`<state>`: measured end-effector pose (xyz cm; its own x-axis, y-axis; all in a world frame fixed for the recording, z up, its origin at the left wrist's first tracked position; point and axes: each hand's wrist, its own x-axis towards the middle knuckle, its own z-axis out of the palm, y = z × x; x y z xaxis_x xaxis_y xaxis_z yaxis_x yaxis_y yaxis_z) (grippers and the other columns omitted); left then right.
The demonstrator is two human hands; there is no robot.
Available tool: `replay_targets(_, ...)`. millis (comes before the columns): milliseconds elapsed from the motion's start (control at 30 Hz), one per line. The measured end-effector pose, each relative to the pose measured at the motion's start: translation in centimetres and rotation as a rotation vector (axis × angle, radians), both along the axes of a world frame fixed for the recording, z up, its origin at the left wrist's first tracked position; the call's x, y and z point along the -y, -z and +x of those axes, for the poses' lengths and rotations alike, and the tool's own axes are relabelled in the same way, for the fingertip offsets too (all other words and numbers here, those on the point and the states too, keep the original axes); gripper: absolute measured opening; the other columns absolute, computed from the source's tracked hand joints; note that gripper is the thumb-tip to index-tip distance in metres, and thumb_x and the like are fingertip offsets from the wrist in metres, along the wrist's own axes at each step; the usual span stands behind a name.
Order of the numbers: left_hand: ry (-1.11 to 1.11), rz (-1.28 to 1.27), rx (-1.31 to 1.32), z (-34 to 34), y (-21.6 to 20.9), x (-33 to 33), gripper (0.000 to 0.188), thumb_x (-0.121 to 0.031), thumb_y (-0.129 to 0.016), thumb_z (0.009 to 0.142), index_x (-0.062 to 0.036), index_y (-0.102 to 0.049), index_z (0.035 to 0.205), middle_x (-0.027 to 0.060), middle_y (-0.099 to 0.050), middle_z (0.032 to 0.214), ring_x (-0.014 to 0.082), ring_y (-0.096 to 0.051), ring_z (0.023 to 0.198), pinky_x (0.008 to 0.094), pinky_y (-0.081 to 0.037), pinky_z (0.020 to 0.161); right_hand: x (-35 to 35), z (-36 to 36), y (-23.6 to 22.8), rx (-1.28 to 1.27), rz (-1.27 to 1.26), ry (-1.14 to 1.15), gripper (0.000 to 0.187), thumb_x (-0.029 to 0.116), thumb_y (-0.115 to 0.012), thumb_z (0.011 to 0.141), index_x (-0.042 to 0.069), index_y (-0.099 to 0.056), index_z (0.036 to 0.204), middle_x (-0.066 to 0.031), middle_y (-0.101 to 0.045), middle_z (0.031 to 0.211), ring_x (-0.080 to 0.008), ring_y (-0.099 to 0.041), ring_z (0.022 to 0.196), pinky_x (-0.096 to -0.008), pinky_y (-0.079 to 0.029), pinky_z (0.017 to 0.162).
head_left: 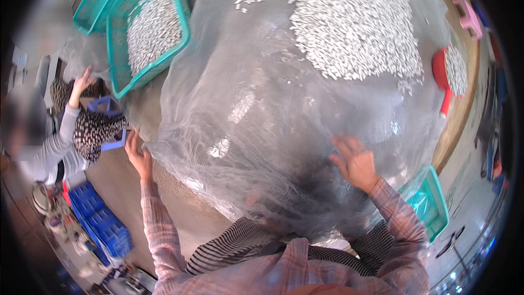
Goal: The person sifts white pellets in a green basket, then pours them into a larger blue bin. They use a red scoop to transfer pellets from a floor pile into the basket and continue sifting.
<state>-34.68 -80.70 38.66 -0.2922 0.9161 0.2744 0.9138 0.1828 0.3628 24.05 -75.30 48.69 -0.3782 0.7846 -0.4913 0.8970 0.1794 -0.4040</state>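
Observation:
A sheet of fine grey translucent netting is draped over the broad work surface before me and bunches in folds near my lap. At its left edge, my left hand has its fingers closed on a drawn-out corner of the netting. My right hand, slightly blurred, is over the folds at the right with fingers apart and nothing in them. A wide layer of small, white, elongated pieces lies on the far part of the netting; their kind is too small to tell.
Far left, a green plastic basket contains more white pieces, near a co-worker's hand. At the right edge rests a red scoop full of them. A turquoise basket, blue crate and pink stool stand around.

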Motion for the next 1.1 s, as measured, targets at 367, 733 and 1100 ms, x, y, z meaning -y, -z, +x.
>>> replay_targets(367,-0.239,0.182,2.145,8.1,0.8,-22.6,0.074,-0.041,-0.071,0.080,-0.0108,-0.036,0.137,0.0211,-0.036,0.137,0.0357,-0.043,0.122,0.0549,-0.045,0.091,2.1,0.3,6.6,0.202,0.190,-0.265,0.065,0.032,-0.062,0.083,0.021,-0.039,0.142,-0.0123,-0.018,0.154,-0.0362,-0.014,0.142,-0.0604,-0.011,0.111)
replay_targets(733,-0.534,0.232,1.623,0.0,5.3,-18.4,0.014,-0.010,-0.063,0.067,-0.0024,-0.061,0.079,0.0093,-0.056,0.082,0.0209,-0.056,0.077,0.0396,-0.051,0.076,-1.3,-6.8,3.5,-0.260,0.260,-0.217,0.029,0.017,-0.065,0.081,0.002,-0.064,0.106,-0.0164,-0.052,0.128,-0.0335,-0.050,0.118,-0.0460,-0.039,0.099)
replay_targets(1100,-0.710,-0.093,1.331,1.7,-1.9,-0.2,0.013,-0.005,-0.059,0.066,-0.0008,-0.060,0.077,0.0056,-0.058,0.070,0.0141,-0.051,0.053,0.0252,-0.037,0.047,-18.8,-25.8,5.3,-0.776,-0.062,0.709,0.077,0.037,-0.077,0.071,-0.011,-0.048,0.123,-0.0174,-0.067,0.089,-0.0188,-0.067,0.077,-0.0306,-0.053,0.064)
